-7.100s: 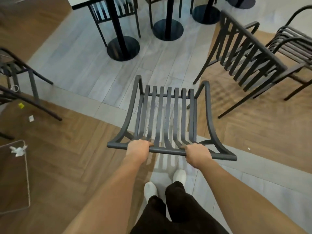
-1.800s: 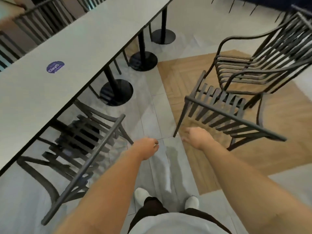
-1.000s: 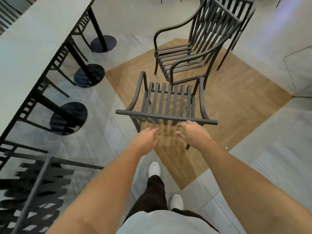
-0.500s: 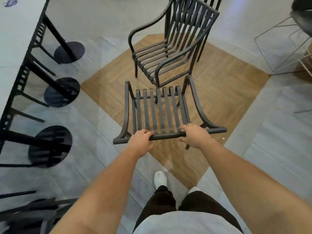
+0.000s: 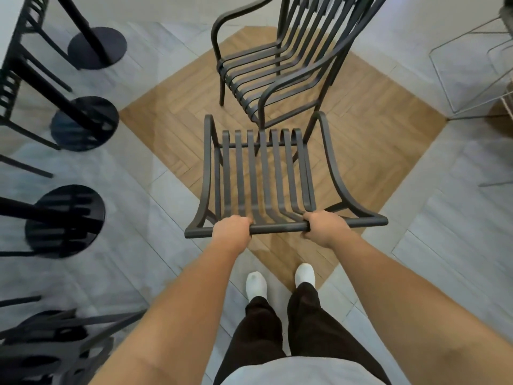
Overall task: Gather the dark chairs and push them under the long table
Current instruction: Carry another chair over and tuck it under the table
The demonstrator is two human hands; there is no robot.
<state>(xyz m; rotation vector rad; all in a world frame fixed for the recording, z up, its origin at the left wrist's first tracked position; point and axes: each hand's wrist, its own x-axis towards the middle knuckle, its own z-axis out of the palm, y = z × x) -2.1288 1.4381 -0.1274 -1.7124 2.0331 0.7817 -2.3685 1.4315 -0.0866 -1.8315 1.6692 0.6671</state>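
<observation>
A: Start nearest. What sits at the bottom of the frame?

B: Two white shoes [image 5: 280, 280] on grey tile, toes at the near corner of the wood floor inlay [image 5: 374, 140]. Both arms reach forward from there.

A: And each grip?

B: The left hand [image 5: 231, 229] is curled tight round the top rail of the near dark chair [image 5: 263, 173], left of centre. The right hand [image 5: 324, 227] wraps the same rail right of centre. Both are closed fully on that rail, with bare rail between them and past each hand to the rail's ends.

A: Where is that chair?

B: Centre frame, over the wood inlay, its seat slats running away from the person.

A: What lies beyond its front edge?

B: A second dark chair [image 5: 277, 65], upper centre, turned at an angle; its near leg looks close to the held chair's front edge.

A: Room at the sides?

B: Open tile and wood on the right, as far as a thin wire frame [image 5: 444, 68] at upper right. On the left, round black table bases [image 5: 83, 123] line the edge, with another dark chair [image 5: 55, 345], blurred, at lower left.
</observation>
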